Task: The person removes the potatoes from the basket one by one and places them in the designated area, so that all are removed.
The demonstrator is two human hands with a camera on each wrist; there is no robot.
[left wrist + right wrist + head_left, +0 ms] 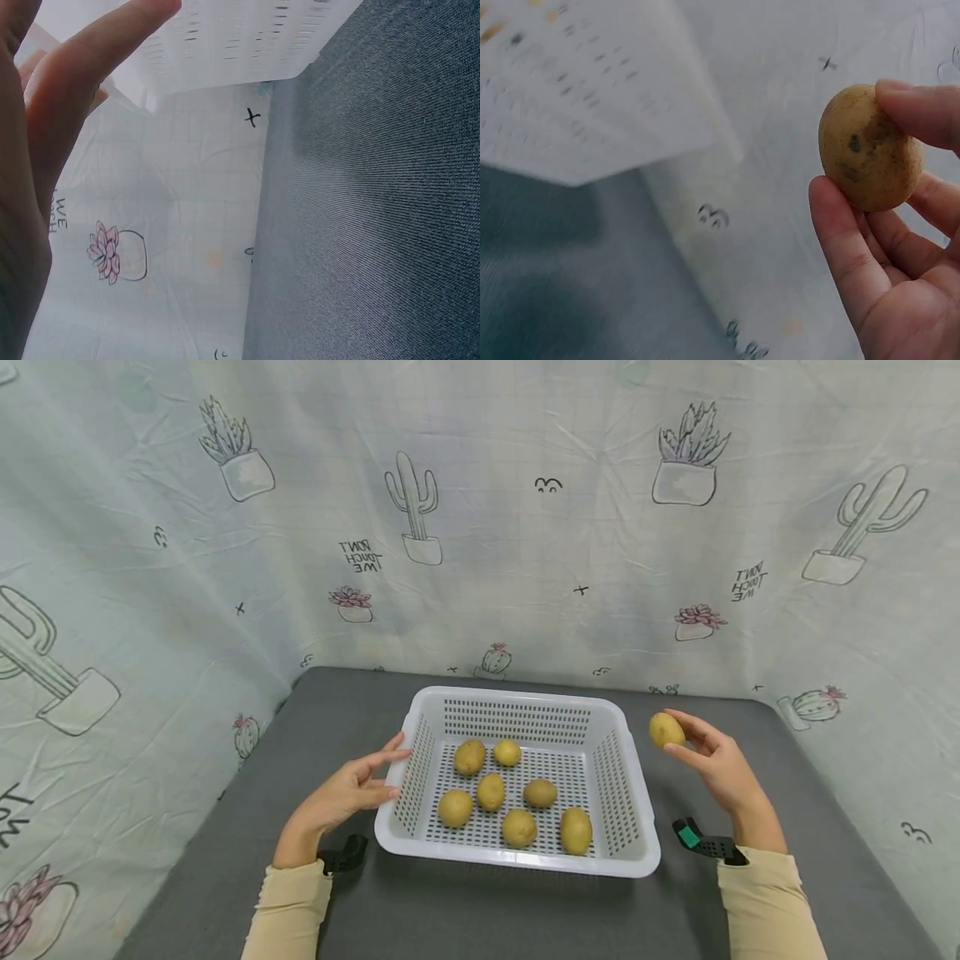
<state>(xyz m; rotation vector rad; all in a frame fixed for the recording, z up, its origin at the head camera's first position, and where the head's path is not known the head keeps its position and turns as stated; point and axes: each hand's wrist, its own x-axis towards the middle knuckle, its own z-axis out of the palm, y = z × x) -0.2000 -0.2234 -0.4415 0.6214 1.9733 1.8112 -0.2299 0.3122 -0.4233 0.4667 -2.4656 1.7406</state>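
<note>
A white plastic basket (517,864) with slotted walls stands on the dark grey table. Inside it several potatoes (491,792) lie apart from one another on the slatted bottom. To the right of the basket, my right hand (720,760) holds one more potato (871,148) in the air, pinched between thumb and fingertips. Dark blemishes show on that potato's skin in the right wrist view. At the basket's left side, my left hand (341,791) rests its thumb and extended fingertips against the rim and holds no potato.
Behind the grey table (300,902) hangs a pale curtain (487,527) printed with cactus drawings, which also runs along both sides. Black straps (708,843) sit on both wrists below the hands.
</note>
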